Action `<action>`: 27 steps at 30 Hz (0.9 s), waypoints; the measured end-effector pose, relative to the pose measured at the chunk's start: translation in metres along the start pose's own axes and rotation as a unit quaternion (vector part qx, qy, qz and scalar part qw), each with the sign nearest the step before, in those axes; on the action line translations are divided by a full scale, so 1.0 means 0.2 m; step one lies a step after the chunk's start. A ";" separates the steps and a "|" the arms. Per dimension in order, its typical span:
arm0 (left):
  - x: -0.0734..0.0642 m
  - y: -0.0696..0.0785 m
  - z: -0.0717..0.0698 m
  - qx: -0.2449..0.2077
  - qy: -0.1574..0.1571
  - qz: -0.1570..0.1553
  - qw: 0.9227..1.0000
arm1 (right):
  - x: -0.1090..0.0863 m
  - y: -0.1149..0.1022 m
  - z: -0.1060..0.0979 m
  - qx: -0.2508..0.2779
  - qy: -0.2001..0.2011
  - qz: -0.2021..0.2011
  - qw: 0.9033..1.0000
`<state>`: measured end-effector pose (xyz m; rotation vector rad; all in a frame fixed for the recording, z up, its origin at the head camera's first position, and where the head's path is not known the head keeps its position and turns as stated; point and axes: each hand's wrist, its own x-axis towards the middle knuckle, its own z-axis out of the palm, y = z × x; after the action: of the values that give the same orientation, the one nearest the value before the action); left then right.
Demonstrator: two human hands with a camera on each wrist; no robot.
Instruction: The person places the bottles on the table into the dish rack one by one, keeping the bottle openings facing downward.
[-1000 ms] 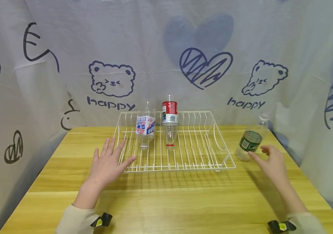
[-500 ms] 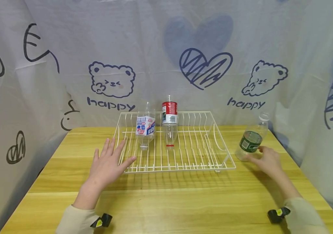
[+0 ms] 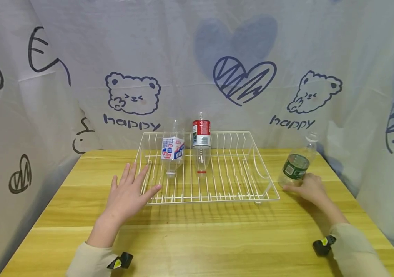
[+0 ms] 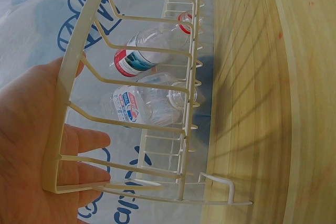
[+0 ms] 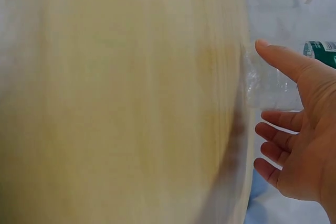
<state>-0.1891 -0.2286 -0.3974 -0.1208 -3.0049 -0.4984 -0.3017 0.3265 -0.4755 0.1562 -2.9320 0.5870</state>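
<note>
A clear plastic bottle with a green label (image 3: pixel 295 166) stands on the table to the right of a white wire dish rack (image 3: pixel 217 200). My right hand (image 3: pixel 311 189) is at its lower part, thumb on the near side and fingers to the right. In the right wrist view the thumb (image 5: pixel 281 59) crosses before the bottle; the fingers look loosely spread, and firm contact cannot be told. My left hand (image 3: pixel 125 194) lies with spread fingers against the rack's left front corner. Inside the rack, a bottle with a white-blue label (image 3: pixel 172 149) and one with a red-white label (image 3: pixel 201 133) lean cap down.
The wooden table (image 3: pixel 203 238) carries the rack and the bottle on the right. A printed curtain (image 3: pixel 183 46) hangs behind the table and along both sides. The rack's slots (image 3: pixel 233 173) right of the red-labelled bottle are bare wire.
My right hand has moved left and lower, closer around the green-labelled bottle's base. That bottle has hardly moved. My left hand and the rack stay in place.
</note>
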 end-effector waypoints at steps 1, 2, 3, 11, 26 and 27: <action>0.00 0.00 0.00 -0.001 -0.001 0.000 1.000 | 0.00 0.00 0.00 0.002 -0.002 0.002 1.000; 0.00 0.00 0.00 -0.001 -0.002 0.000 1.000 | 0.00 0.00 0.01 0.006 -0.004 0.005 1.000; 0.00 0.00 0.00 -0.002 -0.003 0.000 1.000 | 0.00 0.00 0.01 0.013 -0.006 0.009 1.000; 0.01 0.01 0.00 0.000 -0.004 0.001 1.000 | 0.00 0.00 0.00 0.064 -0.016 0.028 0.997; 0.00 0.01 -0.01 -0.004 -0.003 0.000 1.000 | -0.02 0.02 0.00 0.098 -0.004 0.039 0.994; -0.01 0.01 -0.01 -0.005 -0.003 -0.001 1.000 | -0.03 0.02 -0.01 0.094 0.001 0.035 0.995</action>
<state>-0.1877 -0.2277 -0.3954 -0.1209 -3.0084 -0.5142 -0.2965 0.3317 -0.4766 0.0719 -2.8862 0.8734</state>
